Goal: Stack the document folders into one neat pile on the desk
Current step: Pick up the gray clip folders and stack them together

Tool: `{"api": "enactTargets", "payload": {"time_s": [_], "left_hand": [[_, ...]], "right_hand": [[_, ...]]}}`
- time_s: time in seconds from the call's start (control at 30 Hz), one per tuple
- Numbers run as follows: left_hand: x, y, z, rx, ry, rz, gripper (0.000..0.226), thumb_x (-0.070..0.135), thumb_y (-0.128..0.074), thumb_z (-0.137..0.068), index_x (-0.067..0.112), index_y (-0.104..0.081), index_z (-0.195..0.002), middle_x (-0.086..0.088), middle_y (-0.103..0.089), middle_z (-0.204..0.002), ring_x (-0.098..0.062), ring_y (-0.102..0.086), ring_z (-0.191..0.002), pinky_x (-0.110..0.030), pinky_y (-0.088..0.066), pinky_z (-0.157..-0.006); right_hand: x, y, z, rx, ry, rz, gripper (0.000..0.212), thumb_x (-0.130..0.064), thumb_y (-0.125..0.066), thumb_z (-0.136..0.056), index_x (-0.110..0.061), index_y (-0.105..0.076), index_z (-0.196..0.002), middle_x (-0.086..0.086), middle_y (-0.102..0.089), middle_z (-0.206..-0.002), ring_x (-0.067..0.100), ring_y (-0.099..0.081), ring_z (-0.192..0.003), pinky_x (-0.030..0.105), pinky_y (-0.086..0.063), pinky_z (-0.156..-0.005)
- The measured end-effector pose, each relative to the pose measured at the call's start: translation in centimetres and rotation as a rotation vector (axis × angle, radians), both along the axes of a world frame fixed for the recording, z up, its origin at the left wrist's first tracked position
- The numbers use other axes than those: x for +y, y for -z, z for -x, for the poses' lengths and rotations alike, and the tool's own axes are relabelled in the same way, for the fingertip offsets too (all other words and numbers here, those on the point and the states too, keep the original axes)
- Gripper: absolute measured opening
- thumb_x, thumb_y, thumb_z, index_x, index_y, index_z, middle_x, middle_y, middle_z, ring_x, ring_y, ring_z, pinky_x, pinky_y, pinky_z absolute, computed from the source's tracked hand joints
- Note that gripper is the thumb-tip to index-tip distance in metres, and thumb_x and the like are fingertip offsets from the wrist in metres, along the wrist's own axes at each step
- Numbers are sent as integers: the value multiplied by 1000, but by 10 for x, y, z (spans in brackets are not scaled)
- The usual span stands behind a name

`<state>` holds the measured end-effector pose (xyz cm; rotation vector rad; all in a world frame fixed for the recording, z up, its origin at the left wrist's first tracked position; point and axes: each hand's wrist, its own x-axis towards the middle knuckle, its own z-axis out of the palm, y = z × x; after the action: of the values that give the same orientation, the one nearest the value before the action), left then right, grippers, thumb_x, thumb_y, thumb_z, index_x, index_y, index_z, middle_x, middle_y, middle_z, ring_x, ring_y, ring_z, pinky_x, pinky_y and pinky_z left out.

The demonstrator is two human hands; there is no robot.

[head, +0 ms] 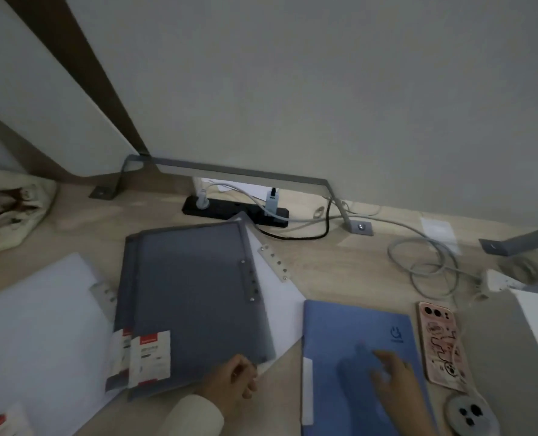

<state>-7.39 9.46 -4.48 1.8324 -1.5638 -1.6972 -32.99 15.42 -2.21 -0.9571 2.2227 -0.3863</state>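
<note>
While grey folders (192, 297) lie overlapped mid-bench, pile only part built — left hand (239, 380) fingers pinch their near corner. Right hand (393, 377) fingers spread flat on blue folder (355, 341), apart, unstacked. White folder (35, 325) left too.

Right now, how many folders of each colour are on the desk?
Grey folders: 2, stacked, the lower one only peeking out at the left edge
White folders: 2, one lying under the grey ones
Blue folder: 1
Total: 5
</note>
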Motion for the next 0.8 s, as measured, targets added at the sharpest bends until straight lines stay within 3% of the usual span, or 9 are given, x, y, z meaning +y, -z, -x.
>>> {"api": "enactTargets", "payload": {"time_s": [0.07,0.13,0.27,0.33,0.43,0.53,0.63,0.7,0.8], "left_hand": [[-6,-6,-36,5,-116,38,37,15,-50,-89,34,-54,-58,8,-65,-55,-9,-58,-58,-21,-47,-61],[-11,-6,-75,-16,-275,106,42,14,-52,-87,42,-58,-57,8,-68,-67,-18,-61,-73,-31,-49,-74],[-26,-8,-143,-122,-592,203,14,20,-48,-90,31,-56,-90,-6,-53,-117,-28,-53,-104,-39,-50,-88],[-36,-2,-169,-219,-590,205,29,20,-49,-89,21,-50,-118,-10,-42,-134,-29,-44,-118,-39,-42,-98],[-53,8,-187,-146,-541,84,55,28,-52,-88,15,-32,-138,-10,-29,-148,-28,-32,-134,-38,-29,-109],[-74,17,-187,-143,-476,-61,67,39,-51,-87,13,-23,-141,-11,-28,-150,-29,-32,-135,-39,-28,-110],[-91,19,-182,-79,-482,-157,68,45,-55,-82,9,-32,-135,-14,-46,-138,-32,-49,-120,-39,-38,-102],[-97,20,-183,-83,-466,-174,76,56,-60,-70,9,-39,-127,-14,-54,-125,-30,-56,-105,-40,-44,-97],[-103,29,-190,-110,-440,-203,96,64,-59,-47,7,-43,-122,-14,-55,-121,-32,-57,-105,-42,-46,-97]], "right_hand": [[-29,-1,-36,-91,-84,47,21,3,-53,-87,-3,-57,-107,14,-53,-95,35,-57,-100,27,-34,-74],[-57,4,-76,-222,-112,83,20,0,-51,-89,-4,-56,-108,13,-54,-100,25,-54,-95,24,-33,-76],[-97,28,-136,-363,-65,-1,41,-7,-54,-88,-3,-46,-128,13,-52,-119,22,-50,-101,29,-37,-86],[-112,41,-152,-261,-11,-44,49,-12,-58,-86,2,-44,-131,22,-52,-126,34,-53,-109,39,-41,-97],[-121,49,-162,-140,5,-131,58,-19,-63,-83,-6,-42,-135,25,-51,-130,41,-49,-119,43,-37,-103],[-121,51,-170,-189,5,-131,62,-12,-65,-79,-11,-38,-136,25,-60,-117,40,-55,-109,48,-41,-100],[-120,48,-182,-134,-38,-159,57,-16,-66,-79,-15,-41,-131,24,-59,-117,39,-56,-107,44,-44,-98],[-121,46,-191,-96,-47,-161,53,-20,-66,-79,-17,-45,-127,23,-55,-120,38,-54,-109,43,-42,-99],[-124,46,-202,-97,-63,-124,48,-20,-64,-81,-17,-48,-126,20,-49,-126,37,-53,-111,43,-42,-101]]}}
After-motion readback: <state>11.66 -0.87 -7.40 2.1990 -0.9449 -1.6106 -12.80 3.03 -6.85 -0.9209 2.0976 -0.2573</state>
